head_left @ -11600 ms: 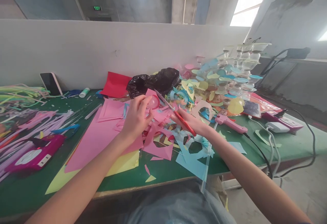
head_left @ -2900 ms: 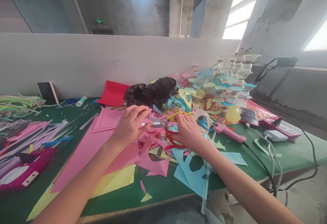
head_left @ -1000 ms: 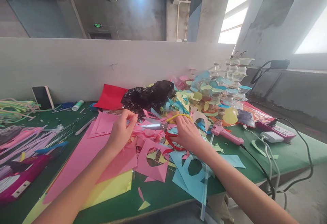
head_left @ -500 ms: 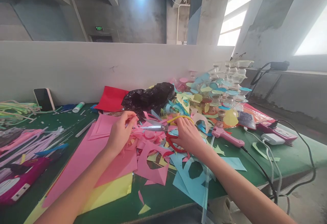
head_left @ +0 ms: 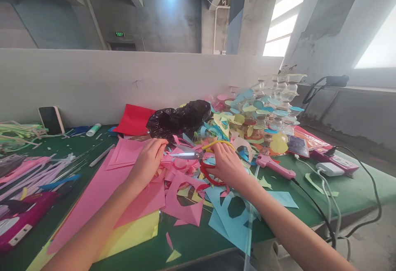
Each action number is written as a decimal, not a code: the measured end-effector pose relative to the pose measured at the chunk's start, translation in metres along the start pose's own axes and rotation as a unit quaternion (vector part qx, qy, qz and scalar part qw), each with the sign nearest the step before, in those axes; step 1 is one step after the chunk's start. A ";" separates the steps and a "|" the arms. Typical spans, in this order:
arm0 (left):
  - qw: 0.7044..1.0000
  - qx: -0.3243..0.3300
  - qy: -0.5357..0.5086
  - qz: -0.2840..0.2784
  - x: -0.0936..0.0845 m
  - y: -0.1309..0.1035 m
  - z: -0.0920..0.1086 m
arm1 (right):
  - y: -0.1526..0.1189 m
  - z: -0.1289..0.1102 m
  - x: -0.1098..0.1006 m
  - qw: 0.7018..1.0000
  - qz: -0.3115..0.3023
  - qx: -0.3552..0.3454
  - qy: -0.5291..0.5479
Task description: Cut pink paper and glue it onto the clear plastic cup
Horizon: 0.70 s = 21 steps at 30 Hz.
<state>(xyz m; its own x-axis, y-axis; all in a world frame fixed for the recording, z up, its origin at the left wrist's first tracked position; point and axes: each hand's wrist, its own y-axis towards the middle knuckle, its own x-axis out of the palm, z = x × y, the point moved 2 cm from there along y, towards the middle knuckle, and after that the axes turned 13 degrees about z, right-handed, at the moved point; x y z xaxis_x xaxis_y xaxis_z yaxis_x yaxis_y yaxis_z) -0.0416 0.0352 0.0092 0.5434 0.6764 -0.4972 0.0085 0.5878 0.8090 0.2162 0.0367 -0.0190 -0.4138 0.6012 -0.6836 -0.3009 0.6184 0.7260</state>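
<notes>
My right hand (head_left: 227, 161) is wrapped around the handles of a pair of scissors (head_left: 187, 155), one loop yellow and the other red. The blades point left toward my left hand (head_left: 148, 157), and they look nearly together. My left hand's fingers are pressed together just past the blade tips; what they hold, if anything, is hidden. Beneath both hands lie pink paper scraps (head_left: 182, 201) with rounded cut-outs. Pink paper sheets (head_left: 93, 205) extend under my left forearm, over a yellow sheet (head_left: 133, 238). Blue paper with holes (head_left: 229, 225) lies below my right hand.
A black plastic bag (head_left: 179, 118) and red paper (head_left: 134, 119) stand behind. At right are a pink glue gun (head_left: 275, 166), a power strip (head_left: 337, 161), cables, and a stack of clear cups (head_left: 284, 97) with paper discs. A phone (head_left: 51, 120) leans at far left.
My left hand has rolled slightly, its fingers now lying flatter and straighter toward the right. My right hand and the scissors have hardly moved.
</notes>
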 end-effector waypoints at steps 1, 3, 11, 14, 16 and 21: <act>1.000 0.004 -0.003 -0.006 0.001 0.000 0.000 | 0.000 0.000 0.000 1.000 0.000 0.000 -0.001; 1.000 0.007 -0.010 -0.015 0.002 -0.001 -0.001 | 0.001 0.000 -0.001 1.000 -0.002 0.001 0.000; 0.994 0.104 0.028 -0.001 0.005 -0.004 -0.007 | 0.000 -0.002 0.000 1.000 0.012 -0.001 -0.007; 0.994 0.110 0.015 -0.015 0.006 -0.005 -0.002 | -0.001 -0.001 0.001 1.000 0.026 -0.005 -0.009; 0.995 0.094 -0.009 -0.041 0.008 -0.007 0.003 | -0.001 -0.001 0.002 0.999 0.030 -0.007 -0.008; 0.995 0.036 -0.044 -0.082 0.013 -0.011 0.009 | -0.001 -0.002 0.003 0.999 0.030 -0.012 -0.001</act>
<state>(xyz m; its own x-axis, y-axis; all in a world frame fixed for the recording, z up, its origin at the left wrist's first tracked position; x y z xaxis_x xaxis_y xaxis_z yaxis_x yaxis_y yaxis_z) -0.0269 0.0333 -0.0028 0.6009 0.5306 -0.5978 0.1619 0.6516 0.7411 0.2133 0.0370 -0.0215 -0.4304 0.6378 -0.6388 -0.2968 0.5683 0.7674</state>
